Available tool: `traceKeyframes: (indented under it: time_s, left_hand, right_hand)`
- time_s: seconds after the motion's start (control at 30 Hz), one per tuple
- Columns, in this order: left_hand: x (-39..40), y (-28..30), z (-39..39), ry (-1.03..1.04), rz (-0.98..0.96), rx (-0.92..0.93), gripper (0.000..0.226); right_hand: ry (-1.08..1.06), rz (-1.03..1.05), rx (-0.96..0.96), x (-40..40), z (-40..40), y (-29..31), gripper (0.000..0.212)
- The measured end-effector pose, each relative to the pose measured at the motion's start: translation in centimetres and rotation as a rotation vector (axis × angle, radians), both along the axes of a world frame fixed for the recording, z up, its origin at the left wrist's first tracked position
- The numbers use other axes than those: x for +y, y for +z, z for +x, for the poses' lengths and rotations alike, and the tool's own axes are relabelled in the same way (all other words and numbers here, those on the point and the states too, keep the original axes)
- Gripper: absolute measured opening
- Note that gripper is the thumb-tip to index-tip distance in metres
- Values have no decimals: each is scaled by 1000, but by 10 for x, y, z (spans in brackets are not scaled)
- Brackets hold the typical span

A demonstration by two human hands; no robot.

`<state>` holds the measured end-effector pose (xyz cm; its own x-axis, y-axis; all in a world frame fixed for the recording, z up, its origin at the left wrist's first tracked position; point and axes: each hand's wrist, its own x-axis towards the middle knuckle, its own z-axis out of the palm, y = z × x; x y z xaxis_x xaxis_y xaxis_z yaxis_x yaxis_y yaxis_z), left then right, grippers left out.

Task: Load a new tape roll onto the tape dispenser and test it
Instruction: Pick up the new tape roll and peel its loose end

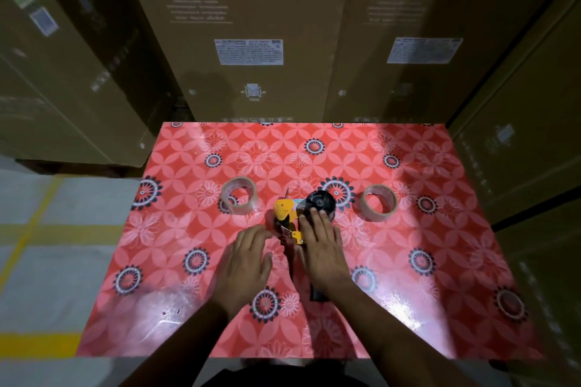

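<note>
A yellow and black tape dispenser [290, 214] lies on its side in the middle of the red flowered table [408, 292], its black hub [320, 202] bare and its black handle pointing toward me. My right hand [322, 248] lies flat over the dispenser's frame and handle, fingers straight, fingertips at the hub. My left hand [246, 258] hovers or rests just left of the dispenser with fingers spread and nothing in it. One brown tape roll [239, 199] lies flat to the left of the dispenser, another tape roll [379, 203] to the right.
Tall cardboard washing machine boxes [251, 41] stand close behind the table and along the right side. Grey floor with yellow lines [37, 229] shows to the left of the table.
</note>
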<state>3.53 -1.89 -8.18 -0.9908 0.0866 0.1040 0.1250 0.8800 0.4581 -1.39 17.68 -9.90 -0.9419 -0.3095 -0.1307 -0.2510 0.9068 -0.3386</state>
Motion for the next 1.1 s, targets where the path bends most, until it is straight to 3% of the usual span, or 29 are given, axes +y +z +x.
traceKeyframes:
  time_s: [0.23, 0.43, 0.5, 0.6, 0.77, 0.93, 1.1]
  left_hand:
    - [-37, 7, -81, 59, -175, -20, 42]
    - [-52, 15, -109, 33, -149, -130, 66]
    - [-51, 24, -105, 85, 9, -154, 58]
    - [-44, 48, -88, 241, 467, -145, 43]
    - [-11, 101, -36, 281, 1134, -157, 25]
    - [12, 131, -8, 281, 1301, -91, 10]
    - [12, 145, 3, 26, 1267, -225, 34]
  right_hand:
    - [-38, -18, 10, -1, 4, 15, 61]
    - [-82, -150, 112, -7, 11, 38, 54]
    - [-82, -224, 163, -7, 11, 51, 53]
    - [-76, -408, 197, -10, 4, 69, 45]
    - [32, -756, -54, -23, -7, 127, 42]
    - [60, -908, -59, -22, 0, 155, 26]
    - [-23, -1052, -69, -10, 0, 158, 14]
